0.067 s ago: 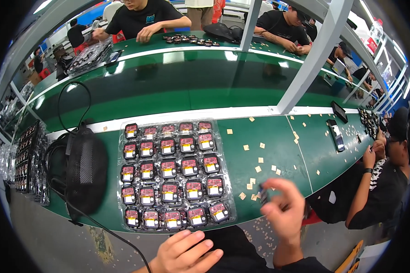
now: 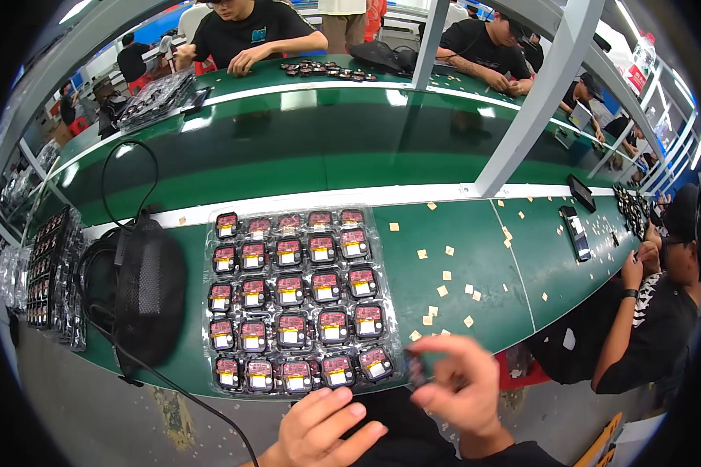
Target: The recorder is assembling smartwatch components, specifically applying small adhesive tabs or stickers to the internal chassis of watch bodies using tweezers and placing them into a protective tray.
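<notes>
Fingers of the right hand [image 2: 471, 389] pinch a dark part [image 2: 415, 368]; the left hand [image 2: 311, 426] hovers, fingers loosely spread, beside a clear plastic tray [image 2: 390, 342] on the green surface [image 2: 459, 229], a co-worker [image 2: 245, 35] at far left.

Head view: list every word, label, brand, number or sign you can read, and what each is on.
Nothing is legible enough to quote.
Dark units in the clear tray: white and yellow labels, any print too small to read.
Bottle, upper right: red label, too small and blurred.
Black T-shirt, top: blue chest print, too small.
Small dark piece in the right hand: blurred, no text readable.
</notes>
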A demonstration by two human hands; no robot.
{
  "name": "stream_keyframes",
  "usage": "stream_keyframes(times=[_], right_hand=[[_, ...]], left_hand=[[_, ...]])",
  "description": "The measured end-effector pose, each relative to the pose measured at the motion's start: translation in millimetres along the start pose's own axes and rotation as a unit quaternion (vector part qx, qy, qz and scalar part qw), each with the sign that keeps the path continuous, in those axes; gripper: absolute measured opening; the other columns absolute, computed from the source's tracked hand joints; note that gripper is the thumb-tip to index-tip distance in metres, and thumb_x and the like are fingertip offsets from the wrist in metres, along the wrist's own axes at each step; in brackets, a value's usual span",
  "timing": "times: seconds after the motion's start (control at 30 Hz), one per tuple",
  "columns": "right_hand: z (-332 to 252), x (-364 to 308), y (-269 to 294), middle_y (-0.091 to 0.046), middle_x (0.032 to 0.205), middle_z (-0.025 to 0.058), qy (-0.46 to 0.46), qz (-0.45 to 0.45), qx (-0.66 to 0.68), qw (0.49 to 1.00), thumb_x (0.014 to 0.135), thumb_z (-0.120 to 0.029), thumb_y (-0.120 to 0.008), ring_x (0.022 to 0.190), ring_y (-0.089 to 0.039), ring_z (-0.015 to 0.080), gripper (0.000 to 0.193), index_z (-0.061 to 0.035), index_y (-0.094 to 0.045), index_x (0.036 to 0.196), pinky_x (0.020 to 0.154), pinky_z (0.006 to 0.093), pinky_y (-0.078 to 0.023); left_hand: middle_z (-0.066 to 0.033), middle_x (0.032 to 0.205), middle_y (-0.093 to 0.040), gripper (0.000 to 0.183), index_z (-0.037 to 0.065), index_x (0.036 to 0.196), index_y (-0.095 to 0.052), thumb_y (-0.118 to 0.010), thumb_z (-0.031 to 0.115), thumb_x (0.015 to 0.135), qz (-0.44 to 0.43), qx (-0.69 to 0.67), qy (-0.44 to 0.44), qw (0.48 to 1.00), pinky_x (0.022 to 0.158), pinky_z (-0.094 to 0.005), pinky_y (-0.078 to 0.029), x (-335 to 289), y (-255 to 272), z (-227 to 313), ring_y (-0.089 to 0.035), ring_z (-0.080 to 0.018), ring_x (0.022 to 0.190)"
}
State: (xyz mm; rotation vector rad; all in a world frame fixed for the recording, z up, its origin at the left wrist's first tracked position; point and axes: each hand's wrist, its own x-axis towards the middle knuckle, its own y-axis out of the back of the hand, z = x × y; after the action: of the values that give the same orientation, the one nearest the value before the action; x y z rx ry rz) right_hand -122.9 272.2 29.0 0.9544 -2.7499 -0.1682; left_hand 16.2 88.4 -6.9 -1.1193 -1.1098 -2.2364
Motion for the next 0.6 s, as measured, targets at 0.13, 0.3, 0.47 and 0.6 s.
stream_keyframes(times=[0.13, 0.3, 0.47, 0.6], right_hand=[[-6, -10, -32, -0.064, 0.128, 0.0230, -0.012, -0.103, 0.177, 0.979, 0.083, 0.000, -0.081, 0.064, -0.053, 0.0027, 0.047, 0.0039, -0.057, 0.124, 0.055, 0.0184, -0.039], [7, -17, -55, -0.051, 0.140, 0.0305, -0.050, -0.097, 0.392, 0.913, 0.087, 0.009, -0.073, 0.115, -0.062, 0.0199, 0.038, 0.0016, -0.053, 0.118, 0.080, 0.0253, -0.053], [11, -12, -56, -0.051, 0.141, 0.0305, -0.068, -0.115, 0.398, 0.908, 0.088, 0.008, -0.073, 0.104, -0.064, 0.0144, 0.032, -0.0008, -0.053, 0.110, 0.078, 0.0236, -0.053], [8, -10, -58, -0.050, 0.143, 0.0313, -0.083, -0.120, 0.396, 0.906, 0.089, 0.005, -0.075, 0.099, -0.063, 0.0114, 0.031, -0.0026, -0.052, 0.107, 0.075, 0.0209, -0.051]], left_hand=[[-0.0184, 0.121, -0.060, 0.044, 0.003, 0.118, -0.063, -0.084, 0.005, 0.080, 0.069, -0.031, 0.066, 0.995, 0.087, -0.0478, -0.059, 10, -15, 5, -0.067, -0.0416, 0.106], [-0.0185, 0.121, -0.061, 0.040, 0.002, 0.118, -0.064, -0.082, 0.001, 0.082, 0.095, -0.036, 0.068, 0.993, 0.087, -0.0453, -0.061, 16, -6, 3, -0.068, -0.0407, 0.104], [-0.0177, 0.118, -0.063, 0.038, 0.001, 0.116, -0.065, -0.083, 0.004, 0.082, 0.062, -0.012, 0.054, 0.997, 0.087, -0.0464, -0.061, 15, 4, -5, -0.069, -0.0397, 0.102], [-0.0176, 0.118, -0.063, 0.042, 0.001, 0.118, -0.063, -0.083, 0.008, 0.083, 0.057, 0.004, 0.045, 0.997, 0.086, -0.0465, -0.061, 15, 6, -8, -0.070, -0.0392, 0.102]])
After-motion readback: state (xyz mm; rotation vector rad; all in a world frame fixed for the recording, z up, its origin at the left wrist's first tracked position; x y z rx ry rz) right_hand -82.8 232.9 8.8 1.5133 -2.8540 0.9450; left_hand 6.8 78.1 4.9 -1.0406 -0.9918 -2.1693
